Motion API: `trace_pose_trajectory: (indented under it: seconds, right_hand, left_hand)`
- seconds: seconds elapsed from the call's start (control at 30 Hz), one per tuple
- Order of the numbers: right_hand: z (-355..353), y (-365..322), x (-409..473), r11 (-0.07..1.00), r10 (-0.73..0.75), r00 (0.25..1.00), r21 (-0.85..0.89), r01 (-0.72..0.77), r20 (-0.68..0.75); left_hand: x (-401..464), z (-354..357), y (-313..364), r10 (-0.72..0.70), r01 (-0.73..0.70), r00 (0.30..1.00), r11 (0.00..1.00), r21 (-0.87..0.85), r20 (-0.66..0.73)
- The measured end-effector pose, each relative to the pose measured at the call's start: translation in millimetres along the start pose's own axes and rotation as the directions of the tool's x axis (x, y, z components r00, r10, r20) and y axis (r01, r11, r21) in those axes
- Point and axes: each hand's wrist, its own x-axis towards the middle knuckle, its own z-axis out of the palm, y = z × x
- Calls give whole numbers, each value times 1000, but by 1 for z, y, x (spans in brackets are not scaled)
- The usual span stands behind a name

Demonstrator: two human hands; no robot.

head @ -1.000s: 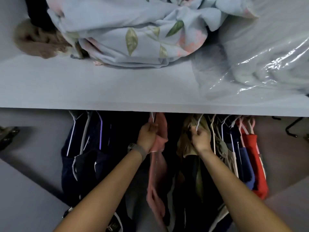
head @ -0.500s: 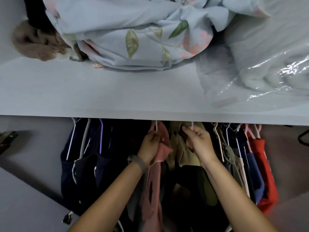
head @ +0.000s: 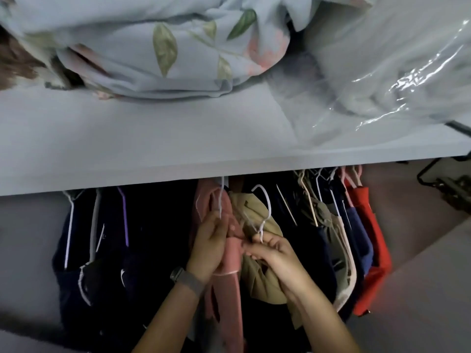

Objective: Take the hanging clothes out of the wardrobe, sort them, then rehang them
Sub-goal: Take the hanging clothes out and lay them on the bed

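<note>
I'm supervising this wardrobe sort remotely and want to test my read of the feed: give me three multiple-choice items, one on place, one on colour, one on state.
1. Where does the floral bedding lie?
A. On the shelf above the hanging clothes
B. On the floor
C. Over the person's arm

2. What colour is the garment at the far right of the row?
A. Yellow
B. Red
C. White

3. What is the right hand doing?
A. Hanging open at the side
B. Lying flat on the shelf
C. Pinching the neck of a white hanger on the tan garment

Answers:
1. A, as it sits on the grey shelf above the clothes.
2. B, as the last garment is bright red.
3. C, as the fingers close round the wire beneath the hook, while the left hand grips the pink garment.
</note>
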Motion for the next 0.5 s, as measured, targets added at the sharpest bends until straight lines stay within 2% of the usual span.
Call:
trace_pose_trajectory:
  seconds: [0.17, 0.23, 0.3, 0.4, 0.5]
  right_hand:
    - [4, 10, -18, 1000, 11, 996, -25, -13, -93]
    - [6, 16, -28, 999, 23, 988, -25, -27, -152]
    - [6, 21, -47, 1000, 17, 975, -8, -19, -223]
    - [4, 20, -76, 1000, 20, 971, -16, -24, -237]
    - [2, 26, -122, 996, 14, 950, -83, -42, -312]
  left_hand:
    - [-31, 0, -27, -161, 161, 987, 980, -113, 7]
    - [-45, -2, -30, -194, 201, 979, 968, -149, 58]
    - [-61, 1, -30, -196, 218, 969, 965, -145, 151]
    - [-80, 10, -26, -160, 198, 952, 972, -127, 262]
    - [-108, 25, -24, -122, 173, 887, 982, -75, 446]
